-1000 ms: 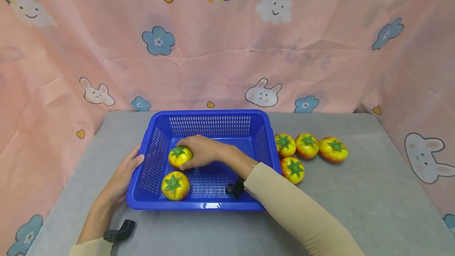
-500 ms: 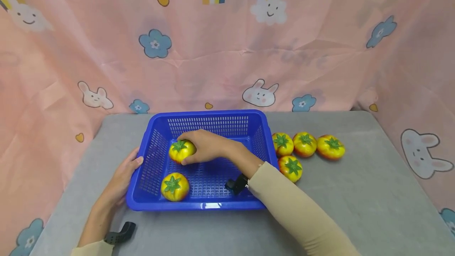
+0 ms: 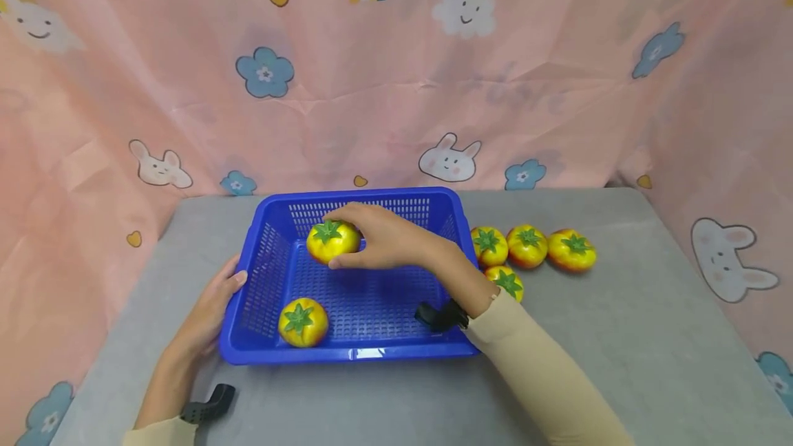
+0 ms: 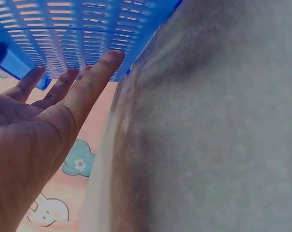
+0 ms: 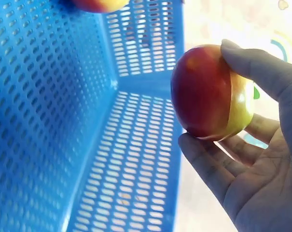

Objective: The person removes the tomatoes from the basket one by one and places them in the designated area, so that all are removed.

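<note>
My right hand (image 3: 396,239) grips a yellow-and-red tomato (image 3: 332,241) with a green star-shaped top, above the floor of a blue plastic basket (image 3: 347,354). In the right wrist view, thumb and fingers close around the red underside of this tomato (image 5: 208,92), level with the basket's upper edge. A second tomato (image 3: 303,322) sits in the basket's near left corner. At the left end, my left hand (image 3: 207,308) rests against the rim. The left wrist view shows its fingers (image 4: 90,87) extended, tips at the slotted outer wall.
Several more tomatoes (image 3: 526,246) lie on the grey table (image 3: 619,336) just right of the basket, one partly hidden by the right arm. A pink patterned cloth (image 3: 372,109) hangs behind and at both sides.
My right hand has lifted the tomato from the basket's left part, moving up and slightly right. The left hand stays at the rim, and the other tomato remains in its corner.
</note>
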The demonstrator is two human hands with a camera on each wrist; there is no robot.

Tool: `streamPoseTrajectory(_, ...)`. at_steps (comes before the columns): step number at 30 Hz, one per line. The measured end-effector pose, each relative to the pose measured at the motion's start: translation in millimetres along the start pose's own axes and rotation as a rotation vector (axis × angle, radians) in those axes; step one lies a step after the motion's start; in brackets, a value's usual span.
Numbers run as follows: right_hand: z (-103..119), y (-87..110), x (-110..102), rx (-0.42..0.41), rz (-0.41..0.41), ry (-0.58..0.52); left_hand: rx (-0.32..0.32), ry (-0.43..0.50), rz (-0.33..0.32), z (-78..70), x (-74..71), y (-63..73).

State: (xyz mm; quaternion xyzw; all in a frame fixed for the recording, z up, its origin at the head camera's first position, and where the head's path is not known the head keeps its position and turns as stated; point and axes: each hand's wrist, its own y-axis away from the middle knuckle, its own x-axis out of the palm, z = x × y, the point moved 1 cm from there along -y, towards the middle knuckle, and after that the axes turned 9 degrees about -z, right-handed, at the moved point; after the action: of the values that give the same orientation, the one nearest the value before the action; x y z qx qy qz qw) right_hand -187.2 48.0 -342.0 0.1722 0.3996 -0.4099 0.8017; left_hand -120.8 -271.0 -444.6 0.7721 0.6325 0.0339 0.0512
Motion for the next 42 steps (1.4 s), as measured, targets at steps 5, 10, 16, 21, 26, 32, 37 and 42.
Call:
streamPoseTrajectory(5, 3.9, 14.2, -10.8, 0.020, -0.043, 0.023, -0.006, 0.013, -0.004, 0.7, -1.5, 0.4)
streamPoseTrajectory(10, 8.4, 29.7, -21.0, 0.009, -0.094, 0.011, 0.006, 0.032, -0.011, 2.5, -4.0, 2.0)
streamPoseTrajectory(16, 7.7, 51.5, -29.4, 0.016, -0.177, -0.037, 0.006, 0.008, -0.007, 3.1, -5.6, 4.2)
streamPoseTrajectory(21, 5.1, 72.4, -37.8, 0.001, -0.249, -0.055, 0.012, -0.018, -0.014, -0.2, -5.4, 0.4)
streamPoseTrajectory(26, -4.5, 93.9, -45.5, 0.043, -0.292, -0.065, 0.018, -0.014, -0.003, -0.5, -4.5, -2.2)
streamPoseTrajectory(32, -21.4, 116.3, -45.4, 0.089, -0.362, -0.042, -0.002, -0.035, -0.016, 1.6, -3.2, -1.8)
streamPoseTrajectory(37, -29.8, 131.5, -42.2, 0.138, -0.420, -0.061, -0.011, -0.033, -0.016, 1.7, -3.2, -2.9)
streamPoseTrajectory(42, -36.9, 144.0, -38.3, 0.170, -0.461, -0.088, -0.005, -0.024, -0.011, 1.7, -3.6, -3.7)
